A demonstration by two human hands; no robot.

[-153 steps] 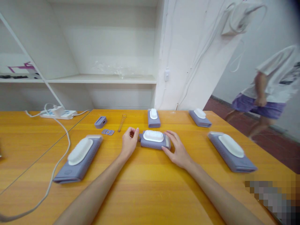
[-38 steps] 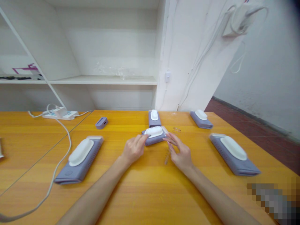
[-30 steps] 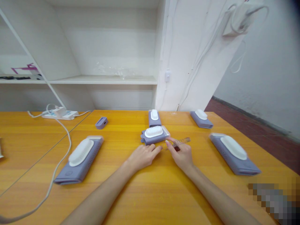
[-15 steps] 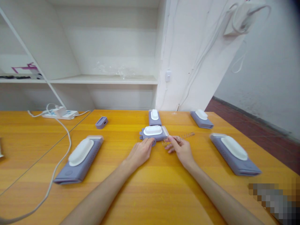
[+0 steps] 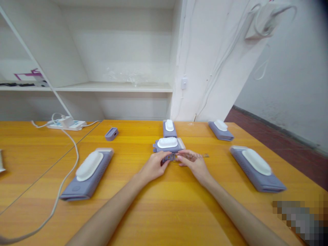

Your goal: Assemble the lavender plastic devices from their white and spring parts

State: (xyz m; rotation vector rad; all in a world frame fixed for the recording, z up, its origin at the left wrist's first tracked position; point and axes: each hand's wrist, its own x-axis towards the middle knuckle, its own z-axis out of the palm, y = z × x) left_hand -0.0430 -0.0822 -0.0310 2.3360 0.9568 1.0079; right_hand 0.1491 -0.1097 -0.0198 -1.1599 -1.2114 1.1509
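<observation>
My left hand (image 5: 154, 166) is closed, its fingertips pinching a small grey-purple part (image 5: 167, 158) that they largely cover. My right hand (image 5: 197, 167) grips a long thin coil spring (image 5: 204, 155); one end sticks out to the right past the fingers. Between the two hands, the spring's other end meets or nearly meets the small part; I cannot tell whether they are joined. Just behind the fingers lies a grey-purple case (image 5: 156, 147) with a white bristled brush head (image 5: 167, 142) on top.
Similar units lie at the front left (image 5: 88, 167), right (image 5: 257, 167), back right (image 5: 220, 130) and back middle (image 5: 169, 128). A small grey-purple piece (image 5: 111, 134) sits back left. A power strip (image 5: 66, 123) trails a white cable (image 5: 61, 182) along the left.
My left hand has lifted the small grey-purple part slightly away from the case. My right hand has brought the spring's end left towards it, and the spring now lies more level.
</observation>
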